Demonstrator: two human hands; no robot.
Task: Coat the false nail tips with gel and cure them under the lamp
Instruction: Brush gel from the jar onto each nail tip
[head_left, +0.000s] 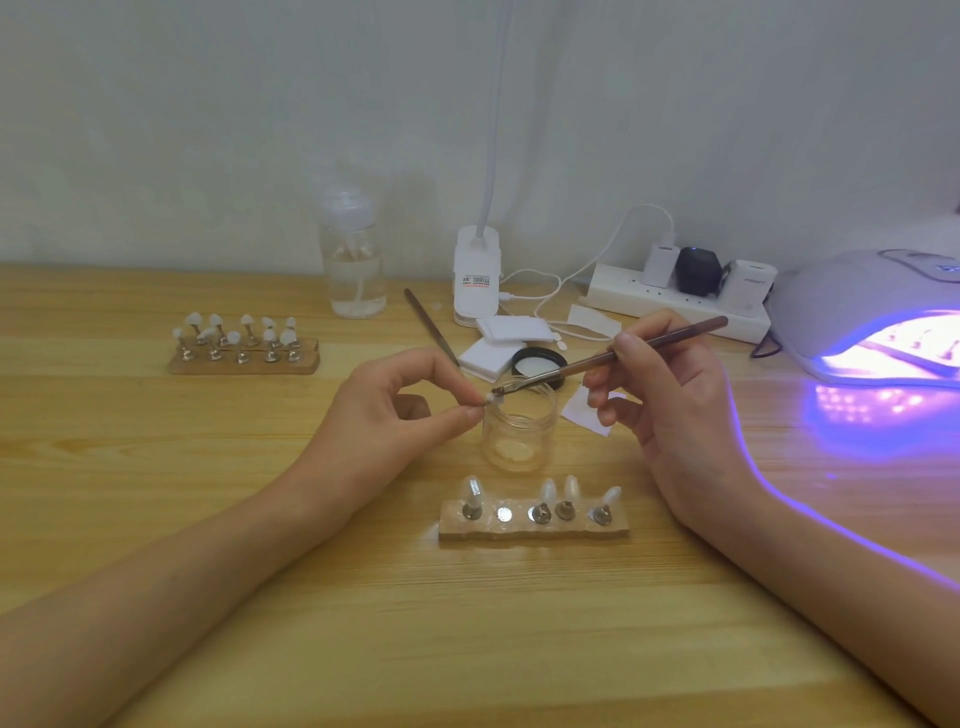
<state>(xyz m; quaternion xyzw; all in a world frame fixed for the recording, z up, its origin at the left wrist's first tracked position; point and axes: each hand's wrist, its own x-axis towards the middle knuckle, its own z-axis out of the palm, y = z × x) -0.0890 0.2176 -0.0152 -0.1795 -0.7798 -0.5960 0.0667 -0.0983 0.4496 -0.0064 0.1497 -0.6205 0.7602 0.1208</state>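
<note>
My left hand (400, 410) pinches a small white nail tip (490, 399) on its stand, between thumb and forefinger, just above the clear glass gel jar (519, 431). My right hand (670, 400) grips a brown brush (613, 356) whose bristles touch that nail tip. In front of the jar lies a wooden holder (535, 525) carrying several nail tips on metal stands, with one round slot bare. A second wooden holder (244, 353) full of nail tips sits at the far left. The curing lamp (878, 312) glows violet at the right.
The jar's black lid (540, 364) and white wipes (498, 343) lie behind the jar, beside a spare brush (431, 325). Further back stand a clear bottle (356, 260), a white lamp base (477, 275) and a power strip (675, 301) with plugs and cables.
</note>
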